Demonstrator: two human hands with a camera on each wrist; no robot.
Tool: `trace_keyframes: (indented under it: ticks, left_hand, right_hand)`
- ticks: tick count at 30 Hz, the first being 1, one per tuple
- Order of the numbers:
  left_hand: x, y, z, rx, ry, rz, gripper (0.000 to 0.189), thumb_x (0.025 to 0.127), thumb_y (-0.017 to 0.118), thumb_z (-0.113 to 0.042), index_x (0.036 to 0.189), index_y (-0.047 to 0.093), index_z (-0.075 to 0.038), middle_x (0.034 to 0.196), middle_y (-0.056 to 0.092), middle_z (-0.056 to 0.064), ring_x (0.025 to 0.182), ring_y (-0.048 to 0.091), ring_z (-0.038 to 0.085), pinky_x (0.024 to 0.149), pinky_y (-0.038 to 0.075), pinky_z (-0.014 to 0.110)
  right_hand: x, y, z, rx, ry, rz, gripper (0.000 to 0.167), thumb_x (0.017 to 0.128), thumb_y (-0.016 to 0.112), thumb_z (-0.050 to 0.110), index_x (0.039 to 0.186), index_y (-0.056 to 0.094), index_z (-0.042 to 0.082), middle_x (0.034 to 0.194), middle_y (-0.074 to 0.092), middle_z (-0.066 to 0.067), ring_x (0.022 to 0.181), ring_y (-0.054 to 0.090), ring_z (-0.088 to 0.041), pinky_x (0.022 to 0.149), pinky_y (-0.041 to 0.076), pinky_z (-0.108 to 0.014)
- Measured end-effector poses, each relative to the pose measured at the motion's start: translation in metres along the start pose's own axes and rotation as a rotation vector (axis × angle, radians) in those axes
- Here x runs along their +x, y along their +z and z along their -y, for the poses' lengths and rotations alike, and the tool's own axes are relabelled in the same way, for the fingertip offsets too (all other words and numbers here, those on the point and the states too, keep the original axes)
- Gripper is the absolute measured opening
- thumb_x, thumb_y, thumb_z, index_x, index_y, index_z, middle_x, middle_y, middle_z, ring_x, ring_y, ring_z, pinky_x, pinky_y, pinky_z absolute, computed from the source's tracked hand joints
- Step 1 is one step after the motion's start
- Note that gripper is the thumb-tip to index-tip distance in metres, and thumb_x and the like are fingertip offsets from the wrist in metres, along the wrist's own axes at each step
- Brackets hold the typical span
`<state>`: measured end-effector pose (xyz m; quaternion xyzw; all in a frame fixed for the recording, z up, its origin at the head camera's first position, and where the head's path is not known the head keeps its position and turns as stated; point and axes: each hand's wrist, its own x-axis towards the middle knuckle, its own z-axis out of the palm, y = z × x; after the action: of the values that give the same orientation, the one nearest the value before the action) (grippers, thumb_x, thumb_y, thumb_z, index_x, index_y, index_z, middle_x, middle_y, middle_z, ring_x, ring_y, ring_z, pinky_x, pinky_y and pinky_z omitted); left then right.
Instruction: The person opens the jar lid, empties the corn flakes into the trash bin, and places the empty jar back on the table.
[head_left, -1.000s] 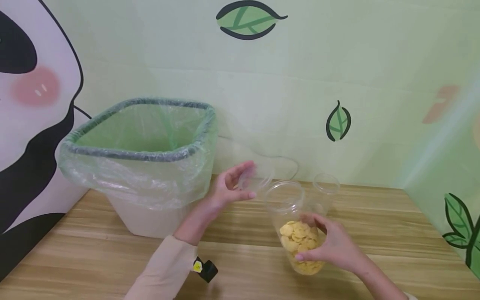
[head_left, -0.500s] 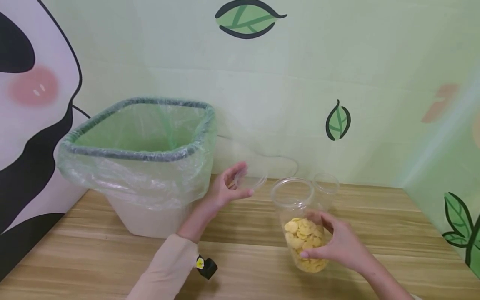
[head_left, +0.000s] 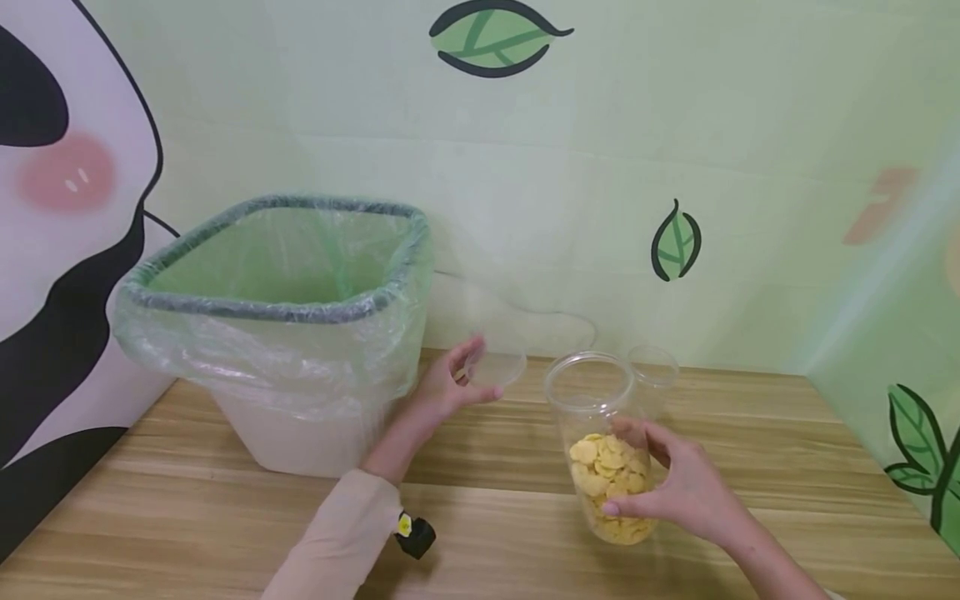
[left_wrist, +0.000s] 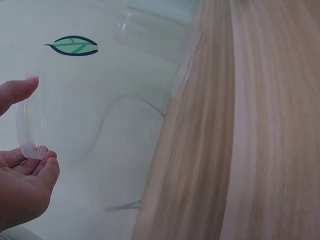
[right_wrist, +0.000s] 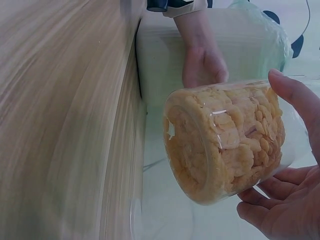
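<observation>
My left hand [head_left: 442, 387] holds a shallow, clear round lid [left_wrist: 32, 127] between thumb and fingers, seen edge-on in the left wrist view. My right hand [head_left: 686, 483] grips a clear plastic jar around its side, thumb in front and fingers behind. Yellow flakes [head_left: 609, 467], like cornflakes, fill its lower part. The jar's wide mouth [head_left: 588, 379] is uncovered and faces up, leaning a little to the left. In the right wrist view the jar's base [right_wrist: 187, 147] hangs off the wooden surface. The lid is left of the jar, apart from it.
A pale bin [head_left: 300, 437] lined with a green plastic bag [head_left: 360, 367] stands left of my left hand. Another clear container [head_left: 652, 367] stands behind the jar, near the wall. A thin cord [head_left: 558, 313] shows along the printed wall [head_left: 562, 208]. The wooden tabletop [head_left: 787, 467] runs beneath.
The jar has shifted right and become more upright in my right hand. My left hand has drawn slightly left with the lid, whose tilt has changed.
</observation>
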<state>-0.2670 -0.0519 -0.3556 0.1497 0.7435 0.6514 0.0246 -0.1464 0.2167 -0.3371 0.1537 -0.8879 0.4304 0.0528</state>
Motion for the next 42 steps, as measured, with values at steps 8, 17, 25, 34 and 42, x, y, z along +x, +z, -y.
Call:
trace_keyframes:
  ticks: [8,17,25,34,42]
  left_hand:
    - [0.004,0.002,0.014,0.022,-0.021,-0.026,0.081,0.069,0.075,0.000,0.138,0.034,0.000,0.142,0.035,0.016,0.131,0.032,0.028,0.106,0.028,0.036]
    - [0.010,0.004,0.026,0.081,-0.043,-0.037,0.079,0.067,0.076,0.000,0.136,0.036,0.002,0.139,0.038,0.019,0.128,0.034,0.033,0.104,0.030,0.041]
    - [0.016,0.007,0.036,0.150,-0.046,-0.008,0.078,0.067,0.076,0.001,0.135,0.037,0.003,0.138,0.040,0.019,0.128,0.035,0.032,0.104,0.030,0.042]
    - [0.022,0.009,0.044,0.247,-0.118,-0.020,0.083,0.066,0.078,-0.002,0.137,0.036,-0.002,0.140,0.039,0.012,0.129,0.034,0.029,0.107,0.025,0.041]
    - [0.024,0.008,0.049,0.312,-0.130,-0.006,0.081,0.064,0.078,-0.002,0.135,0.039,0.002,0.137,0.041,0.017,0.127,0.037,0.032,0.106,0.026,0.041]
  right_hand:
    - [0.000,0.001,0.000,0.008,-0.008,0.005,0.081,0.055,0.087,0.028,0.122,0.052,0.000,0.119,0.057,-0.018,0.115,0.049,-0.037,0.095,0.037,-0.051]
    - [-0.001,-0.001,0.001,0.012,-0.026,0.007,0.081,0.056,0.087,0.024,0.124,0.051,0.000,0.120,0.057,-0.019,0.114,0.049,-0.036,0.095,0.037,-0.051]
    - [0.000,0.000,0.003,0.001,-0.032,0.002,0.081,0.056,0.087,0.025,0.124,0.051,0.000,0.119,0.057,-0.017,0.113,0.051,-0.032,0.094,0.038,-0.049]
    - [0.002,0.002,0.003,0.018,-0.028,-0.001,0.081,0.056,0.087,0.027,0.124,0.051,0.001,0.119,0.058,-0.015,0.114,0.051,-0.032,0.095,0.037,-0.048]
    - [0.002,0.002,0.006,0.026,-0.020,-0.009,0.082,0.056,0.087,0.023,0.125,0.050,0.000,0.120,0.057,-0.017,0.114,0.050,-0.034,0.095,0.038,-0.050]
